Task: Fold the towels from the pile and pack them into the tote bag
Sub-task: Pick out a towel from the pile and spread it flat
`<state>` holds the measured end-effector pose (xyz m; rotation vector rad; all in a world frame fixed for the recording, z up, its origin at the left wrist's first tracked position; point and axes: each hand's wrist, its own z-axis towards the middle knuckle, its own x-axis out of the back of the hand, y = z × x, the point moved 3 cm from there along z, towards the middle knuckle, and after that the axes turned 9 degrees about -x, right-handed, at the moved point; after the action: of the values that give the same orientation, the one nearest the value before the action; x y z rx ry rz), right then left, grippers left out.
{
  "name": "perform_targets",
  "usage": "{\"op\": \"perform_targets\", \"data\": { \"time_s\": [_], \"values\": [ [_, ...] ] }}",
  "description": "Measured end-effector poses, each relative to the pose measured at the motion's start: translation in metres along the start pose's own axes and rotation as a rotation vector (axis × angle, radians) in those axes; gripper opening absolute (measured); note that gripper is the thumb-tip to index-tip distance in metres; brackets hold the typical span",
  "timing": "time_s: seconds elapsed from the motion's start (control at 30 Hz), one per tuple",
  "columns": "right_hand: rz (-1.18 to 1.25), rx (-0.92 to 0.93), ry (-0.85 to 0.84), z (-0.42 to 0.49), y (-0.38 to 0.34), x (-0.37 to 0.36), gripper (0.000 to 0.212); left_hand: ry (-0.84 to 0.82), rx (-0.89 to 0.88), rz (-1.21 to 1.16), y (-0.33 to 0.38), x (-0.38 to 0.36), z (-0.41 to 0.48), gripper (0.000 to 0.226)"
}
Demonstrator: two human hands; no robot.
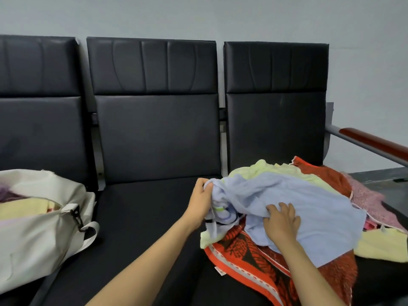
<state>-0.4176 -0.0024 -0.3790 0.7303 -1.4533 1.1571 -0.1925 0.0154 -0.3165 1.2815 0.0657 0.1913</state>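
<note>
Blue towel [309,206], atop pile [254,257] on right-hand seat: my left hand [199,202] gripped its bunched edge, my right hand [281,221] clutched its middle; tote bag [33,228] well apart, leftward.

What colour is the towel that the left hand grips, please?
The towel is light blue; head view.
</note>
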Motion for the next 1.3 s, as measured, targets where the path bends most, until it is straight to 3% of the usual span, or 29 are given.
{"op": "perform_targets", "data": {
  "time_s": [0.17, 0.33, 0.47, 0.6, 0.7, 0.8, 0.9, 1.0, 1.13, 1.2, 1.27, 1.3],
  "values": [
    [-0.071, 0.098, 0.03, -0.013, -0.022, 0.005, 0.032, 0.132, 0.045, 0.017, 0.006, 0.083, -0.022, 0.014],
    [0.275, 0.149, -0.084, -0.045, -0.082, 0.018, 0.033, 0.264, 0.047, 0.126, 0.003, 0.149, -0.057, 0.014],
    [0.633, 0.311, -0.284, -0.096, -0.14, 0.022, 0.025, 0.385, 0.092, 0.122, 0.001, 0.183, -0.077, 0.013],
    [1.131, 0.375, -0.638, -0.156, -0.195, 0.026, 0.023, 0.513, 0.168, -0.057, -0.012, 0.208, -0.091, 0.013],
    [1.125, 0.51, -0.715, -0.178, -0.207, 0.024, 0.025, 0.503, 0.217, -0.016, -0.018, 0.217, -0.1, 0.006],
    [0.918, 0.478, -0.617, -0.165, -0.198, 0.011, 0.024, 0.308, 0.266, 0.079, -0.022, 0.218, -0.102, 0.026],
    [0.713, 0.381, -0.463, -0.139, -0.182, 0.002, 0.02, 0.064, 0.282, 0.313, -0.024, 0.21, -0.108, 0.032],
    [0.614, 0.256, -0.32, -0.117, -0.165, 0.004, 0.025, -0.124, 0.317, 0.52, -0.039, 0.204, -0.106, 0.058],
    [0.675, 0.152, -0.165, -0.096, -0.14, 0.021, 0.033, -0.219, 0.289, 0.93, -0.044, 0.196, -0.107, 0.039],
    [0.715, 0.085, -0.085, -0.086, -0.124, 0.028, 0.033, -0.177, 0.22, 0.85, -0.041, 0.189, -0.106, 0.043],
    [0.742, 0.022, -0.035, -0.078, -0.112, 0.032, 0.032, -0.08, 0.174, 0.507, -0.034, 0.187, -0.107, 0.051],
    [0.742, 0.009, -0.065, -0.075, -0.109, 0.031, 0.033, -0.041, 0.166, 0.351, -0.028, 0.185, -0.107, 0.045]
  ]
}}
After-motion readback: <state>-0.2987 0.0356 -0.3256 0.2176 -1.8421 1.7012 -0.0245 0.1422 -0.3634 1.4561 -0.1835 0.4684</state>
